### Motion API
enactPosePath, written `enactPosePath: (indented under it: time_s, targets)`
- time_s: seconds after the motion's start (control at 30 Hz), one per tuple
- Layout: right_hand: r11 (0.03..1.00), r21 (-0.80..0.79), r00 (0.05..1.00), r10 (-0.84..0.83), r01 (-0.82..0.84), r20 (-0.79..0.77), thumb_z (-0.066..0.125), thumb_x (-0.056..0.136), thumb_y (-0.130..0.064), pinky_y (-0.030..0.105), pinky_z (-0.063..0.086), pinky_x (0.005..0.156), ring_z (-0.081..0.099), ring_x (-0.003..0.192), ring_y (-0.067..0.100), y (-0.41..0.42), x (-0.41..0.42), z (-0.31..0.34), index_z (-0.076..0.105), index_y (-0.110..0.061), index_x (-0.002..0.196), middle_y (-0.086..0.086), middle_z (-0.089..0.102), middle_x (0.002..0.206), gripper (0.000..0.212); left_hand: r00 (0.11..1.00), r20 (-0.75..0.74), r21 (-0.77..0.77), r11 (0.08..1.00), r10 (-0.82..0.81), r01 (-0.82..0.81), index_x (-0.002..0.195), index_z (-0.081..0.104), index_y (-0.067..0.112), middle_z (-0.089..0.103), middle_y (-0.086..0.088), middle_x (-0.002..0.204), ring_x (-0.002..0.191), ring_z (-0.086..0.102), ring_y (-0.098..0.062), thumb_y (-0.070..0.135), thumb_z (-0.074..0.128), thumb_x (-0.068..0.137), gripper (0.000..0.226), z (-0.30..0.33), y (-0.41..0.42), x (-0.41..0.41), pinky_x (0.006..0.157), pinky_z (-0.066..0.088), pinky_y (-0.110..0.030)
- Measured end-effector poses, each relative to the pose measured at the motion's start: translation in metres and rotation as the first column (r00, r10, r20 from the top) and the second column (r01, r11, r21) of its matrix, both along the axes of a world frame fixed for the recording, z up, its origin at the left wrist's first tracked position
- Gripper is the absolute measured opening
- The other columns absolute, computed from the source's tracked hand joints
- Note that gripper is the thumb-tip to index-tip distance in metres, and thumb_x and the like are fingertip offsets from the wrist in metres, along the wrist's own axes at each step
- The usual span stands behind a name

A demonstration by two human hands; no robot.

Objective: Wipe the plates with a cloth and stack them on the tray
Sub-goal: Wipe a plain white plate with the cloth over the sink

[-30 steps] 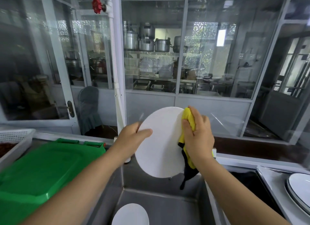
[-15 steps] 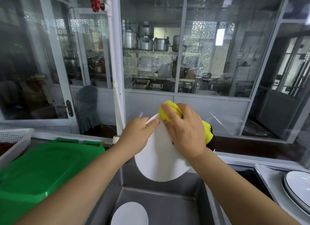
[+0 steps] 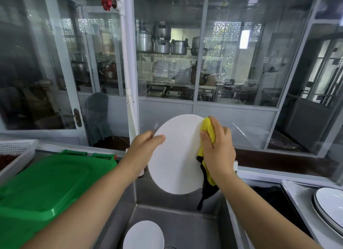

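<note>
A person stands at a steel sink (image 3: 185, 222) and holds a white plate (image 3: 176, 154) upright above the basin, its flat pale face turned toward them. The left hand (image 3: 143, 146) grasps the plate at its left rim, thumb lying across the near face and fingers hidden behind it. The right hand (image 3: 218, 152) clasps a yellow cloth (image 3: 209, 132) against the plate's right rim, thumb on the near side, the other fingers wrapped over the cloth; the cloth folds round the edge of the plate there. A darker, black part of the cloth hangs down below the right wrist, over the basin. Low in the basin, toward its near edge, lies a second white plate (image 3: 143, 235), partly cut off by the bottom of the view. On the right, past the sink's right wall, a metal tray (image 3: 297, 195) sits on the counter and carries a stack of white plates with dark rims (image 3: 328, 209); how many are in the stack cannot be told, as the frame cuts them off. To the left of the sink rests a green plastic lid (image 3: 48, 183), and beyond it, at the far left edge of the counter, a white perforated basket (image 3: 16, 148). A white pipe (image 3: 128, 72) with a red valve handle (image 3: 106, 1) rises behind the sink, in front of glass partitions.
</note>
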State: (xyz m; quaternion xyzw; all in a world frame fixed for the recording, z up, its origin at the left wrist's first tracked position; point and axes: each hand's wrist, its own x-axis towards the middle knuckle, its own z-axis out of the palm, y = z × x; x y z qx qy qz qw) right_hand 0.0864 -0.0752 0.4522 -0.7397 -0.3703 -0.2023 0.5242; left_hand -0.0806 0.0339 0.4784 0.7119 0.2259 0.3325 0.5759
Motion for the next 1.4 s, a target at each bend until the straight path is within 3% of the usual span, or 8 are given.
enactPosePath:
  time_s: [0.2, 0.33, 0.47, 0.6, 0.83, 1.07, 1.17, 1.4]
  targets:
    - [0.995, -0.085, 0.922, -0.015, 0.052, 0.386, 0.051, 0.093, -0.029, 0.037, 0.047, 0.064, 0.059, 0.084, 0.036, -0.003, -0.015, 0.011, 0.047, -0.018, 0.137, 0.015, 0.056, 0.114, 0.045, 0.985, -0.118, 0.277, 0.957, 0.126, -0.089, 0.088, 0.064, -0.008, 0.066, -0.025, 0.081, 0.072, 0.063, -0.036, 0.053, 0.048, 0.093, 0.063, -0.006, 0.002, 0.007, 0.067, 0.047, -0.037]
    - [0.991, -0.103, 0.761, -0.002, 0.09, 0.649, 0.049, 0.091, -0.032, 0.041, 0.046, 0.073, 0.06, 0.088, 0.036, 0.005, -0.025, 0.022, 0.054, -0.006, 0.129, 0.015, 0.062, 0.114, 0.046, 0.988, -0.057, 0.242, 0.962, 0.142, -0.124, 0.084, 0.071, 0.009, 0.073, -0.006, 0.08, 0.082, 0.068, -0.024, 0.043, 0.05, 0.096, 0.042, -0.01, -0.013, 0.014, 0.079, 0.052, -0.039]
    - [0.988, -0.148, 0.84, 0.043, 0.044, 0.541, 0.051, 0.09, -0.031, 0.043, 0.046, 0.073, 0.059, 0.092, 0.037, 0.003, -0.017, 0.03, 0.051, -0.006, 0.126, 0.013, 0.061, 0.117, 0.043, 0.983, 0.009, 0.174, 0.968, 0.183, -0.182, 0.088, 0.062, -0.01, 0.068, -0.022, 0.08, 0.075, 0.065, -0.034, 0.05, 0.051, 0.093, 0.061, -0.009, -0.01, 0.012, 0.07, 0.051, -0.044]
    - [0.979, -0.173, 0.934, -0.037, 0.104, 0.356, 0.06, 0.09, -0.02, 0.048, 0.048, 0.072, 0.055, 0.09, 0.041, -0.004, -0.002, 0.018, 0.051, 0.0, 0.127, 0.02, 0.057, 0.11, 0.042, 0.968, 0.136, -0.013, 0.977, 0.211, -0.211, 0.077, 0.065, 0.01, 0.07, 0.006, 0.063, 0.055, 0.065, -0.007, 0.047, 0.048, 0.094, 0.044, -0.006, -0.004, 0.005, 0.046, 0.048, -0.019]
    - [0.924, -0.175, 0.813, -0.195, 0.34, 0.549, 0.051, 0.088, -0.027, 0.047, 0.046, 0.077, 0.05, 0.09, 0.038, -0.008, -0.018, -0.023, 0.057, -0.005, 0.123, 0.022, 0.052, 0.125, 0.041, 0.933, 0.24, -0.156, 0.96, 0.267, -0.234, 0.085, 0.067, 0.022, 0.073, 0.013, 0.077, 0.066, 0.068, -0.003, 0.049, 0.047, 0.094, 0.034, -0.017, 0.001, 0.008, 0.05, 0.05, -0.016]
    - [0.962, -0.114, 0.787, -0.131, 0.247, 0.602, 0.066, 0.084, -0.021, 0.046, 0.045, 0.079, 0.052, 0.094, 0.039, 0.008, -0.022, 0.012, 0.058, -0.005, 0.127, 0.016, 0.055, 0.132, 0.047, 0.95, 0.118, -0.041, 0.957, 0.29, -0.287, 0.076, 0.064, 0.008, 0.068, -0.012, 0.075, 0.074, 0.064, -0.029, 0.059, 0.042, 0.092, 0.058, -0.023, -0.005, 0.02, 0.066, 0.046, -0.033]
    - [0.98, -0.133, 0.744, -0.021, 0.146, 0.668, 0.046, 0.088, -0.031, 0.041, 0.042, 0.077, 0.042, 0.099, 0.03, 0.017, -0.04, 0.013, 0.058, -0.012, 0.129, 0.008, 0.052, 0.137, 0.046, 0.944, 0.155, -0.127, 0.953, 0.292, -0.274, 0.071, 0.069, 0.014, 0.072, -0.004, 0.07, 0.071, 0.069, -0.022, 0.057, 0.043, 0.093, 0.055, -0.014, -0.009, 0.025, 0.067, 0.052, -0.033]
    - [0.971, -0.238, 0.56, 0.209, -0.023, 0.802, 0.048, 0.09, -0.017, 0.038, 0.039, 0.078, 0.047, 0.102, 0.028, 0.007, -0.04, -0.027, 0.048, -0.018, 0.135, -0.001, 0.04, 0.144, 0.045, 0.936, 0.216, -0.132, 0.958, 0.279, -0.255, 0.066, 0.072, 0.026, 0.073, 0.003, 0.069, 0.068, 0.07, -0.016, 0.057, 0.045, 0.093, 0.049, 0.001, 0.006, 0.021, 0.066, 0.055, -0.036]
